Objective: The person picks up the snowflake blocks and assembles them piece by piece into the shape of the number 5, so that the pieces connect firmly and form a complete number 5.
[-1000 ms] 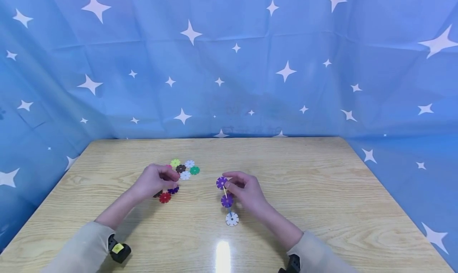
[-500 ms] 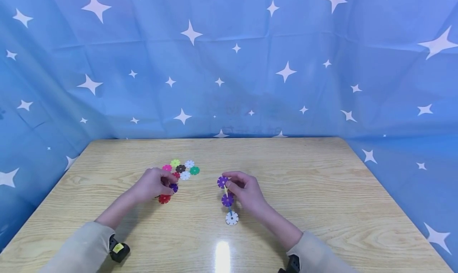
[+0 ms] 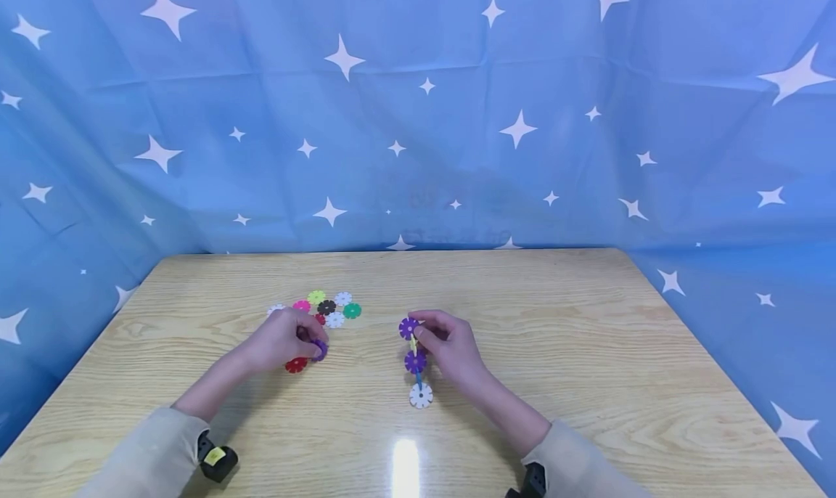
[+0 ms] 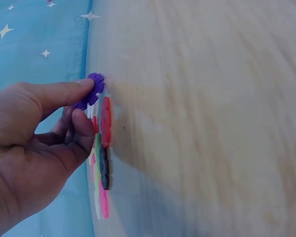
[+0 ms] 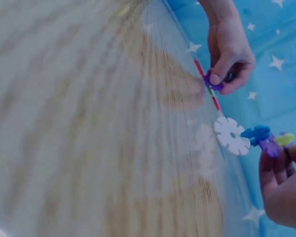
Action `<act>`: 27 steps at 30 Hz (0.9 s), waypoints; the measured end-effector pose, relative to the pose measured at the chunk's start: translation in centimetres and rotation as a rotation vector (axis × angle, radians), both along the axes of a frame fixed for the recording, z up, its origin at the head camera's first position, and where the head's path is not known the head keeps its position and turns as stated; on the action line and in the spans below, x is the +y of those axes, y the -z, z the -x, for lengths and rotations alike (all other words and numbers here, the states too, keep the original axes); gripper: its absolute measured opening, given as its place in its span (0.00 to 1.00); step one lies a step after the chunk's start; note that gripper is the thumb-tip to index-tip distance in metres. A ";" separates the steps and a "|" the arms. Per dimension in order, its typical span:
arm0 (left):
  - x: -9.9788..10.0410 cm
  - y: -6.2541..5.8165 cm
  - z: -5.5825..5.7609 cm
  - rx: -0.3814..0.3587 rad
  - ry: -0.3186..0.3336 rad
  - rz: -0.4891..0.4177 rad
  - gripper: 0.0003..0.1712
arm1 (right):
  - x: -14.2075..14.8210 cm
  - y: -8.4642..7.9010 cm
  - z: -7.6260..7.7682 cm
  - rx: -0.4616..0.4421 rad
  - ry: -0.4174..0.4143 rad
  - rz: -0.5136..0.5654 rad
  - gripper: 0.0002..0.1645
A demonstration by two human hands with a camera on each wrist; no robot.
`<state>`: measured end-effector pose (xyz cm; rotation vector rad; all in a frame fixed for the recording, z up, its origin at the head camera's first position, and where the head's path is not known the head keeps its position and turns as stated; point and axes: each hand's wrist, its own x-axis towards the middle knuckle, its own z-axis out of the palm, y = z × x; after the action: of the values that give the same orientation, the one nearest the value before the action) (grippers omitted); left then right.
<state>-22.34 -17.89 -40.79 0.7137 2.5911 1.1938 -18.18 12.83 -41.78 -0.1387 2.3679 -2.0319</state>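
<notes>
Between thumb and fingers my left hand pinches a purple notched disc, tilted on edge just over the table. A red notched disc lies right beside that hand. My right hand grips the upper end of a chain of interlocked discs. From the top, the chain has a purple disc, a yellow one seen edge-on, a second purple disc, a blue one and a white disc at the lower end. My right fingers hide part of the chain's top.
Loose discs lie past my left hand on the wooden table, among them green, black, yellow-green, pink and white. A blue star-patterned curtain hangs behind.
My left hand has come down onto the purple disc, taken hold of it and lifted it slightly. The right hand stays nearly in place, the chain turning a little.
</notes>
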 end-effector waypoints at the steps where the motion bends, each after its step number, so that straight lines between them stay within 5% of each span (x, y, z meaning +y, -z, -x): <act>1: 0.1 -0.1 0.0 0.000 0.005 0.000 0.08 | 0.0 0.0 0.0 0.002 0.004 0.001 0.16; 13: 1.7 0.1 -0.4 -0.011 0.052 -0.071 0.06 | 0.0 -0.4 0.0 0.010 0.018 0.056 0.17; 27: 5.7 -0.2 -1.7 -0.017 0.026 -0.238 0.04 | -0.1 -0.4 0.2 -0.024 -0.007 0.060 0.17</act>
<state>-20.67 -12.23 -40.57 0.7753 2.4430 1.5091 -18.35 12.74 -41.38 -0.1222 2.2905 -2.0900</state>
